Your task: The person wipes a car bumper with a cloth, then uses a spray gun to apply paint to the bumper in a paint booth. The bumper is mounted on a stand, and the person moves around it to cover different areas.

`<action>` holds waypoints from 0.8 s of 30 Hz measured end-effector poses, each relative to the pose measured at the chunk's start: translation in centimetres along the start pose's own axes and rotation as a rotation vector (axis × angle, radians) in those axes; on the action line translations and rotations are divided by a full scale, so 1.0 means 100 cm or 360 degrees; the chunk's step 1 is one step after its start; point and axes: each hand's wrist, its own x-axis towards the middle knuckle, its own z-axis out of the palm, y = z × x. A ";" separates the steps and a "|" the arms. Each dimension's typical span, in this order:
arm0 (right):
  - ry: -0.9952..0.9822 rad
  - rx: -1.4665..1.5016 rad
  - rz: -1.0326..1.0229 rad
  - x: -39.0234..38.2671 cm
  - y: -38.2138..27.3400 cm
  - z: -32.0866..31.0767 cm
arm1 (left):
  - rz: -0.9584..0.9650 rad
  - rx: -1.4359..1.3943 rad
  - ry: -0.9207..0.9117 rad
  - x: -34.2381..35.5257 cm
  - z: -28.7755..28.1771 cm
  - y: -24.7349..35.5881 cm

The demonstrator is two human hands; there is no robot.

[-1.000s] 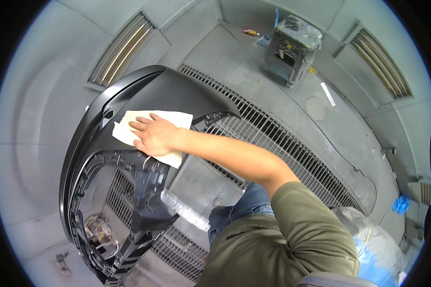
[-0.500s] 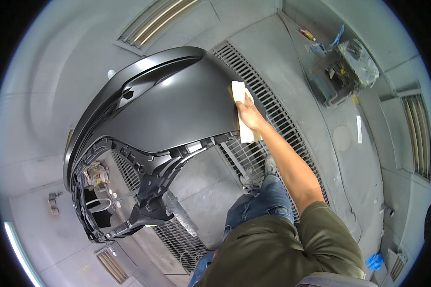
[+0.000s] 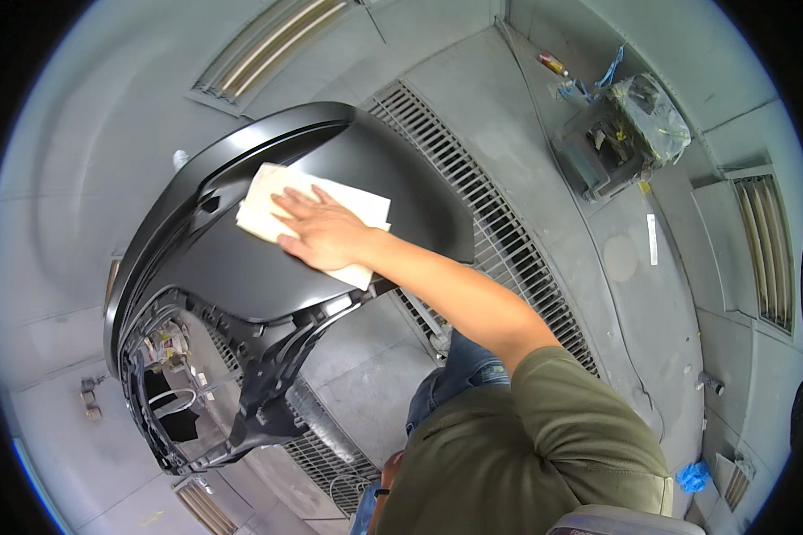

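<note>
At lower edge of view, beside jeans [image 3: 459, 367], left hand [image 3: 391, 470], only partly visible; cannot tell whether open or closed. Farther out, right hand [image 3: 326, 236], fingers spread, flat on pale yellow cloth [image 3: 366, 208]; cloth on black bumper [image 3: 410, 183], between curved far rim and openwork near edge. Beyond, floor grate [image 3: 442, 138]; plastic-covered box [image 3: 611, 138] by far wall [image 3: 727, 89].

The panel [image 3: 250, 276] is satin-smooth, the wipe [image 3: 260, 207] matt, perhaps cloth.

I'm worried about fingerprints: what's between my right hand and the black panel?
The head view shows a pale cloth between the right hand and black panel.
</note>
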 end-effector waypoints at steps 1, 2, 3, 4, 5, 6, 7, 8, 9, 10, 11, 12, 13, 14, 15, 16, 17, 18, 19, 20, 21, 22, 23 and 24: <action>0.0051 -0.0011 0.0075 -0.010 0.024 -0.005 | -0.0105 -0.0014 -0.0011 -0.010 -0.003 0.013; 0.0129 0.0004 0.0118 -0.022 0.051 -0.009 | -0.0214 -0.0025 -0.0033 -0.024 -0.005 0.028; 0.0139 0.0023 0.0256 -0.035 0.078 -0.010 | -0.0317 -0.0028 -0.0059 -0.034 -0.007 0.044; 0.0228 0.0059 0.0331 -0.050 0.105 -0.010 | -0.0393 -0.0034 -0.0083 -0.045 -0.010 0.061; 0.0273 0.0276 0.0548 -0.069 0.130 -0.007 | -0.0460 -0.0022 -0.0109 -0.055 -0.015 0.076; 0.0426 0.0482 0.0644 -0.091 0.152 -0.001 | -0.0516 -0.0016 -0.0134 -0.063 -0.018 0.091; 0.0409 0.0623 0.0796 -0.115 0.173 0.003 | -0.0565 -0.0015 -0.0153 -0.068 -0.020 0.105; 0.0385 0.0714 0.1006 -0.137 0.187 0.009 | -0.0602 -0.0015 -0.0172 -0.072 -0.022 0.118; 0.0385 0.0764 0.1168 -0.158 0.193 0.017 | -0.0634 -0.0010 -0.0184 -0.075 -0.023 0.130; 0.0381 0.0820 0.1339 -0.175 0.194 0.023 | -0.0657 -0.0016 -0.0190 -0.075 -0.023 0.141; 0.0443 0.0796 0.1318 -0.188 0.189 0.027 | -0.0682 -0.0021 -0.0192 -0.076 -0.022 0.151; 0.0390 0.0823 0.1476 -0.195 0.180 0.030 | -0.0701 -0.0031 -0.0188 -0.077 -0.021 0.159; 0.0393 0.0805 0.1468 -0.197 0.169 0.030 | -0.0726 -0.0042 -0.0183 -0.077 -0.020 0.166; 0.0389 0.0763 0.1439 -0.191 0.158 0.028 | -0.0738 -0.0053 -0.0175 -0.078 -0.018 0.172; 0.0435 0.0704 0.1197 -0.178 0.151 0.023 | -0.0757 -0.0068 -0.0171 -0.079 -0.016 0.178; 0.0400 0.0669 0.1043 -0.162 0.144 0.016 | -0.0769 -0.0078 -0.0164 -0.080 -0.014 0.182; 0.0326 0.0577 0.0844 -0.140 0.143 0.008 | -0.0781 -0.0087 -0.0155 -0.081 -0.012 0.186; 0.0353 0.0423 0.0560 -0.112 0.147 -0.001 | -0.0790 -0.0097 -0.0142 -0.083 -0.009 0.190; 0.0312 0.0361 0.0461 -0.081 0.153 -0.007 | -0.0799 -0.0116 -0.0132 -0.084 -0.006 0.194; 0.0438 0.0146 0.0205 -0.049 0.162 -0.012 | -0.0801 -0.0123 -0.0126 -0.085 -0.003 0.197; 0.0394 0.0206 0.0281 -0.014 0.174 -0.016 | -0.0819 -0.0132 -0.0118 -0.087 0.001 0.201; 0.0433 0.0175 0.0283 0.018 0.190 -0.021 | -0.0835 -0.0148 -0.0113 -0.087 0.004 0.203; 0.0490 0.0426 0.0406 0.041 0.207 -0.024 | -0.0856 -0.0163 -0.0102 -0.088 0.008 0.207; 0.0520 0.0680 0.0549 0.061 0.224 -0.025 | -0.0868 -0.0175 -0.0090 -0.088 0.010 0.209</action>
